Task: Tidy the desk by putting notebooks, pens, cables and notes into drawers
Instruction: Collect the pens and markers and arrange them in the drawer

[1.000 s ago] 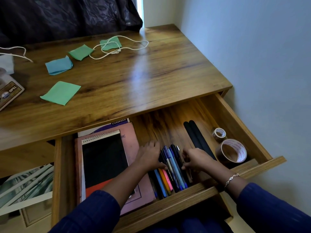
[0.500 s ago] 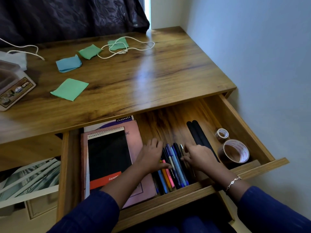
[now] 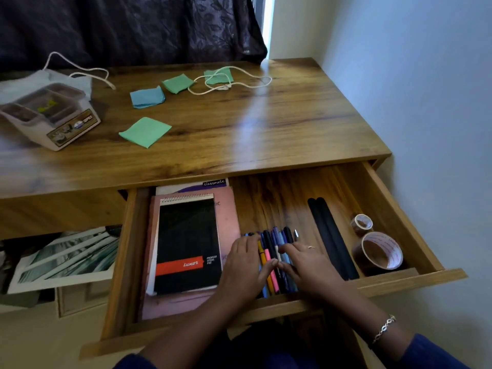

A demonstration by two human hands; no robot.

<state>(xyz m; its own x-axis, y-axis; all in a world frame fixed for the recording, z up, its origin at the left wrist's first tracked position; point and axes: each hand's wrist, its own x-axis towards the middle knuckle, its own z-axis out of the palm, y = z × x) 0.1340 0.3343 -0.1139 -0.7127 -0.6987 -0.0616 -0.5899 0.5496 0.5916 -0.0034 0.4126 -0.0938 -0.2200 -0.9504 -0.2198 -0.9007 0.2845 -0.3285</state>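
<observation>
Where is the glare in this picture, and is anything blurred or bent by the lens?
Head view: window light leaves a pale glare streak down the desk top; the wood near the white box looks smeared and soft; the wide lens bows the desk's front edge; the pens in the drawer look sharp.

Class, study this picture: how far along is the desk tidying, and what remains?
Done: the notebooks lie in the open drawer. In hand: the left hand and right hand rest on the pens in it. Left: four notes and a white cable lie on the desktop.
</observation>
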